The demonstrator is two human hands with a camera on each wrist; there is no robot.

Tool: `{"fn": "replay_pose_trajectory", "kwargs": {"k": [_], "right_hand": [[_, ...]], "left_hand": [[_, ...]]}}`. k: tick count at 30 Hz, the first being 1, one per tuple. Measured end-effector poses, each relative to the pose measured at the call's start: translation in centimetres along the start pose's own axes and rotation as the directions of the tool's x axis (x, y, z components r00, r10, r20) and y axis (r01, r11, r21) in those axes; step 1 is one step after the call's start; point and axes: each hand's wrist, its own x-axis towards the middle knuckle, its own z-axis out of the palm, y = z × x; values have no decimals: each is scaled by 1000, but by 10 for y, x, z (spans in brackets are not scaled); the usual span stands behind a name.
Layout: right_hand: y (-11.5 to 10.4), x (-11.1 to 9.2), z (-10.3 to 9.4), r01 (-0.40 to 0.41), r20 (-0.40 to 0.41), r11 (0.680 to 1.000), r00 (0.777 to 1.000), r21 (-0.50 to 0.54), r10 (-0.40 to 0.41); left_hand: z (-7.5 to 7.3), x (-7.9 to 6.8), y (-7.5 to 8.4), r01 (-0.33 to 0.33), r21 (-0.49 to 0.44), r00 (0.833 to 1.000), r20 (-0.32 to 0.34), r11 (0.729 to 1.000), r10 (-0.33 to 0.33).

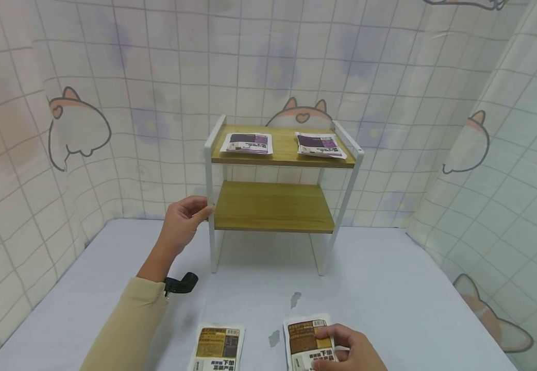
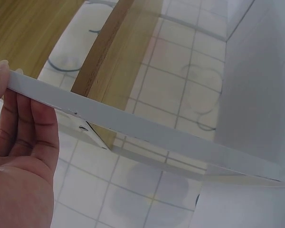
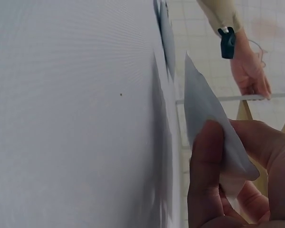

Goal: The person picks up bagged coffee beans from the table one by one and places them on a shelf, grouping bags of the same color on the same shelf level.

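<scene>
A two-tier shelf rack (image 1: 275, 206) with wooden boards and a white frame stands on the table. My left hand (image 1: 186, 221) pinches its left front post, thumb on one side and fingers on the other, as the left wrist view shows of the white bar (image 2: 133, 124). My right hand (image 1: 354, 348) grips a brown-and-white packet (image 1: 303, 337) by its right edge. In the right wrist view this packet (image 3: 204, 99) is seen from its pale side, between thumb and fingers, lifted off the table. A similar packet (image 1: 217, 345) lies to its left.
On the upper board are purple-and-white packets, one group at the left (image 1: 247, 144) and one at the right (image 1: 320, 145). The lower board (image 1: 273, 206) shows bare wood. A white cloth covers the table (image 1: 384, 288), and a checked curtain (image 1: 180, 103) hangs behind and at both sides.
</scene>
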Motion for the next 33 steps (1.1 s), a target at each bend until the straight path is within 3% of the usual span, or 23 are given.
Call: {"fn": "replay_pose_trajectory", "kwargs": {"k": [21, 33], "right_hand": [[-10, -3, 9, -3, -43, 996, 999, 90, 7], [-16, 2, 11, 42, -69, 998, 997, 53, -39]], "left_hand": [[0, 0, -1, 1, -22, 1000, 16, 1000, -1], [-1, 0, 0, -13, -19, 1000, 17, 1000, 13]]}}
